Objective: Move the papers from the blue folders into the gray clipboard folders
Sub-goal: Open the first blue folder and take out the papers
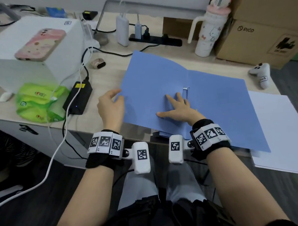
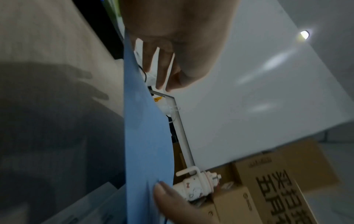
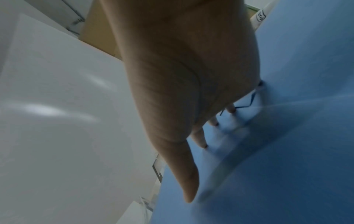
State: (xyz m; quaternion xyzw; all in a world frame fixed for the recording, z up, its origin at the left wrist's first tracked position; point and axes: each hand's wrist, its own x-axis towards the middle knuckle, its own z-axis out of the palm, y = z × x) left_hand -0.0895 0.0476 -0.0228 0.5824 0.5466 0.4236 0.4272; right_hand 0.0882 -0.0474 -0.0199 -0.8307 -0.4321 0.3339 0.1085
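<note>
The right hand (image 1: 177, 107) lay spread and flat, fingers straight, on the matte inner face of an open blue folder (image 1: 215, 108), its fingertips touching the sheet just short of a small metal clip (image 1: 185, 92) at the centre crease. From the right wrist view the fingertips (image 3: 203, 142) pressed down on the smooth blue card, the thumb stretched out apart from them.

The left hand (image 1: 111, 106) pinched the folder's left cover (image 1: 147, 77) at its outer edge, thumb on top and fingers curled beneath; that cover was lifted and bowed in a soft curve, while the right half lay flat. In the left wrist view the thin blue sheet (image 2: 145, 136) ran edge-on past the fingers (image 2: 159, 68). Both wrists wore black bands carrying white blocks printed with square black-and-white markers.

More blue edges showed under the folder at the near rim of the pale wood-grain desk (image 1: 107, 77). Beyond the right hand's little finger a stack of white paper (image 1: 278, 130) overhung the desk edge. Past the left hand sat a black power brick (image 1: 77, 98), a green plastic packet (image 1: 38, 103) and a white box (image 1: 26, 56) with a pink phone (image 1: 41, 44) on top. Farther back stood a white power bank (image 1: 122, 30), a cartoon-printed tumbler (image 1: 209, 32) and brown cardboard boxes (image 1: 262, 34) against a pale wall. Whether any sheets remained inside the folder could not be told.
</note>
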